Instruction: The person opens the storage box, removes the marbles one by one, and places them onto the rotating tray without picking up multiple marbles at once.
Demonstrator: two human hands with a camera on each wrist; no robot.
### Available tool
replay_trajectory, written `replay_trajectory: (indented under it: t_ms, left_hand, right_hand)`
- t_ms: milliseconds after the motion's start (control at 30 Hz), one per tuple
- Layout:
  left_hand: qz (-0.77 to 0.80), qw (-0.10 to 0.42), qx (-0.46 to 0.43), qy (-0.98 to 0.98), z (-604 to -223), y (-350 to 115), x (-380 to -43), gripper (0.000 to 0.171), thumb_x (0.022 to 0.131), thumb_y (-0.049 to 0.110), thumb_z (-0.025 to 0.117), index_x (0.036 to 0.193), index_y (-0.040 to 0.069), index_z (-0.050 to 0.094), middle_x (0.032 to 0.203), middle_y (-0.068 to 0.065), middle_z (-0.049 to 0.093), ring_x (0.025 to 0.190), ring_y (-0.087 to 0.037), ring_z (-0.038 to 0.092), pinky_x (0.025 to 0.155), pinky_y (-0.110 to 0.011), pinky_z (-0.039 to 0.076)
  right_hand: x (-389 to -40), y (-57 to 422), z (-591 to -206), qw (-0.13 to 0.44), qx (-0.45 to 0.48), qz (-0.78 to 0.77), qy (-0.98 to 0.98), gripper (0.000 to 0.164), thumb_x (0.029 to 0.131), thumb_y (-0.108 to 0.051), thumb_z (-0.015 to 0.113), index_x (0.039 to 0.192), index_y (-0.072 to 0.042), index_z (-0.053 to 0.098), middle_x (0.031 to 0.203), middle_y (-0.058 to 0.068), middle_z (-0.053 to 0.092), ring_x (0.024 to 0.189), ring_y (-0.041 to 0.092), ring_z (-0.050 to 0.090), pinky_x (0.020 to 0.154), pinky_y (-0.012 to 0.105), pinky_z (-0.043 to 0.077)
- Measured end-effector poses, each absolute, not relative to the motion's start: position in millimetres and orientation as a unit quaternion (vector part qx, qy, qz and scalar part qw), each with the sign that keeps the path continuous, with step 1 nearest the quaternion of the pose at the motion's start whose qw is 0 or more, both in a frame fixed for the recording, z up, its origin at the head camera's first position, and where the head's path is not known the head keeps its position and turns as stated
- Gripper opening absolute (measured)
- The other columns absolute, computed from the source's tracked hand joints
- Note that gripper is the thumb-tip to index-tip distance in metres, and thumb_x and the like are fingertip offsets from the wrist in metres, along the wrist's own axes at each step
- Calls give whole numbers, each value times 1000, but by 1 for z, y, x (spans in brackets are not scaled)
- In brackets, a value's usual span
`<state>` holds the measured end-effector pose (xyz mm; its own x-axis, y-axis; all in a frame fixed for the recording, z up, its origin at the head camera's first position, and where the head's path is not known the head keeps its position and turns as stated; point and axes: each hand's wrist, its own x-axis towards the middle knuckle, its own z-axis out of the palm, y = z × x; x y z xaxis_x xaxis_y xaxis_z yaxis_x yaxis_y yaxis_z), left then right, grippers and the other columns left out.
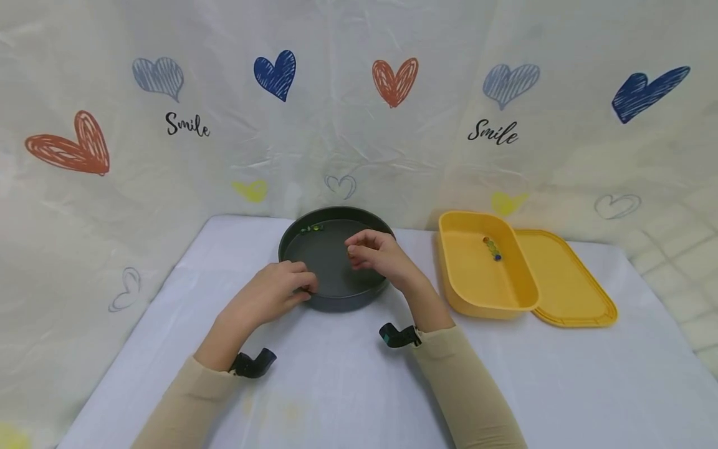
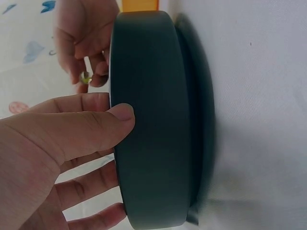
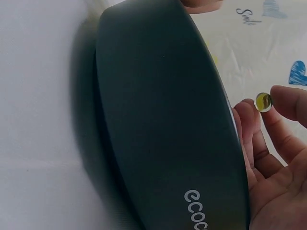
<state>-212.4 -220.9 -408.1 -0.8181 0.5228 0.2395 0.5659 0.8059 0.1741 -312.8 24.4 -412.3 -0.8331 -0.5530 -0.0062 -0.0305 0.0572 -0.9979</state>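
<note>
A dark round pan [image 1: 336,304] stands at the far middle of the table, with several green glass marbles [image 1: 311,229] lying in a row along its far left side. My left hand [image 1: 280,290] grips the near left rim; in the left wrist view its thumb [image 2: 122,113] presses the outer wall while the other fingers reach over the edge. Above the pan's right half, my right hand [image 1: 382,255] pinches a clear marble [image 3: 263,102] with a yellow-green swirl between thumb and fingertip. That marble is barely visible in the head view.
Right of the pan sits a yellow rectangular container [image 1: 462,296] with several coloured marbles [image 1: 492,248] in a line inside. Its yellow lid [image 1: 580,280] lies beside it, partly under its right edge. A white sheet with printed hearts [image 1: 275,75] hangs behind the table.
</note>
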Motion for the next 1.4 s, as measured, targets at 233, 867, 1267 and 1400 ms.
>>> replay_trajectory:
  t_ms: [233,867,1267,1400]
  left_hand:
    - [-119,93,-290,-945,-408,-220,-212,18,82,13,82,91,25,72,87,11,61,80,-11,61,72,-30,51]
    - [-113,94,-286,-947,-406,-221,-211,17,82,14,82,91,25,72,86,11,60,78,-12,61,71,-31,50]
    - [-112,97,-288,-946,-406,-221,-212,17,83,14,82,91,25,72,86,11,60,78,-12,61,71,-32,50]
    - [-110,98,-289,-946,-406,-221,-211,17,82,14,82,91,24,72,85,11,60,77,-12,61,71,-31,50]
  right_hand:
    - [-309,19,-417,163,-245,-566,770,24,97,-12,64,115,3,64,98,18,67,87,30,65,79,39,58]
    - [-301,2,-421,85,-290,-340,891,7,93,-22,69,99,-20,71,82,-7,69,74,11,60,70,30,48]
    - [-299,-1,-423,83,-290,-278,912,10,92,-25,71,101,-21,71,80,-8,68,71,10,61,68,31,49]
    - [-297,-1,-422,86,-290,-268,915,11,92,-25,71,102,-21,71,80,-7,68,71,10,60,68,31,49]
